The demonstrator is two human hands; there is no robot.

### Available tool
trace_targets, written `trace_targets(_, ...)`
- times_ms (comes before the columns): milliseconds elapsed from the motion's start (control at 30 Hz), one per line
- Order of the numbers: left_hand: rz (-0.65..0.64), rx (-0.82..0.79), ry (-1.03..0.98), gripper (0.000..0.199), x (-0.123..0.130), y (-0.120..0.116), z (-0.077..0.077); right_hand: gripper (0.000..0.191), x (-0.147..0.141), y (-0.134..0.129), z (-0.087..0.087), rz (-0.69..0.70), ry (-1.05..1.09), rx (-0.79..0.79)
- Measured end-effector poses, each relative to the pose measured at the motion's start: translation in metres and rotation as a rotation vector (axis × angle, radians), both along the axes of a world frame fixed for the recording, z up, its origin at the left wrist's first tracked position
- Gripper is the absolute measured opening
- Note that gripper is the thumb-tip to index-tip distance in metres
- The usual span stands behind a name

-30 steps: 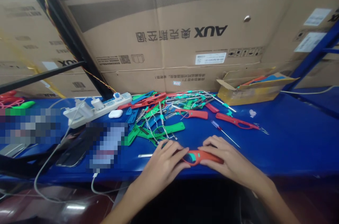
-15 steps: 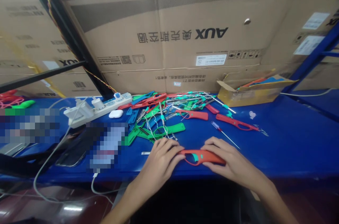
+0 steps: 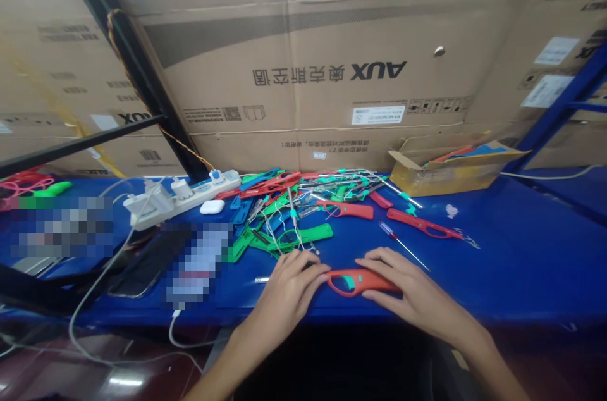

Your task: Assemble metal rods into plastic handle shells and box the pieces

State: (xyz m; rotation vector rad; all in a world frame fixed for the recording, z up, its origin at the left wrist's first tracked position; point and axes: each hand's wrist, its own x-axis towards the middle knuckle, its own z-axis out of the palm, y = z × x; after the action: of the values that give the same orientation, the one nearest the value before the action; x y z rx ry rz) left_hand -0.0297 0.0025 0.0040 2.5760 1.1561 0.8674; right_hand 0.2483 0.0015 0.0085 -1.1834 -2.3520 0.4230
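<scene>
An orange-red utility lighter (image 3: pixel 372 279) with a green trigger lies level between my hands at the table's front edge. My left hand (image 3: pixel 294 281) pinches its front end by the trigger loop; fingers hide the lighter's nose. A metal tube tip (image 3: pixel 261 279) shows to the left of that hand. My right hand (image 3: pixel 398 281) is closed around the handle end, thumb below and fingers above. Beyond my hands a screwdriver (image 3: pixel 389 230) with a clear-and-red handle rests on the table, near a red lighter half-shell (image 3: pixel 422 224) with thin wires at its end.
Behind lies a heap of green, blue and red lighter parts (image 3: pixel 303 233). A cardboard box (image 3: pixel 448 176) holding coloured pieces stands at the back right. On the left are a power strip (image 3: pixel 196 192), a white earphone case (image 3: pixel 212 206), phones (image 3: pixel 199 268) and trailing cables.
The camera view has shifted slightly, so the background sits a little lower. Both hands keep hold of the lighter; my right fingertips have slid slightly left along it.
</scene>
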Motion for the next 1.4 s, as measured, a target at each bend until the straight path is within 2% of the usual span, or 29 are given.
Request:
trace_targets(133,0.013,-0.022,0.032,0.018,0.0,-0.001,-0.001,0.034,-0.001,0.001,0.002,0.039,-0.016,-0.011)
trace_targets(333,-0.009,-0.03,0.077,0.02,0.0,-0.001,0.002,0.034,0.0,0.003,0.0,0.084,-0.026,0.018)
trace_targets(600,0.001,0.205,0.185,0.027,0.005,-0.003,-0.002,0.029,-0.003,0.002,0.002,0.077,0.028,0.006)
trace_targets(733,0.005,0.21,0.219,0.027,0.006,-0.004,-0.003,0.027,-0.002,0.002,0.005,0.111,0.003,0.025)
trace_targets(933,-0.015,0.239,0.3,0.027,0.008,-0.004,-0.003,0.027,-0.003,-0.003,0.003,0.093,-0.084,0.127)
trace_targets(1067,0.017,0.282,0.312,0.027,0.01,-0.005,-0.005,0.031,-0.007,-0.004,-0.003,0.062,-0.108,0.27)
trace_targets(1233,0.054,0.263,0.308,0.023,0.011,-0.006,-0.003,0.025,-0.012,-0.001,-0.004,0.04,-0.145,0.423)
trace_targets(1400,0.044,0.372,0.338,0.036,0.012,-0.003,-0.004,0.024,-0.016,-0.002,0.001,0.004,-0.126,0.622)
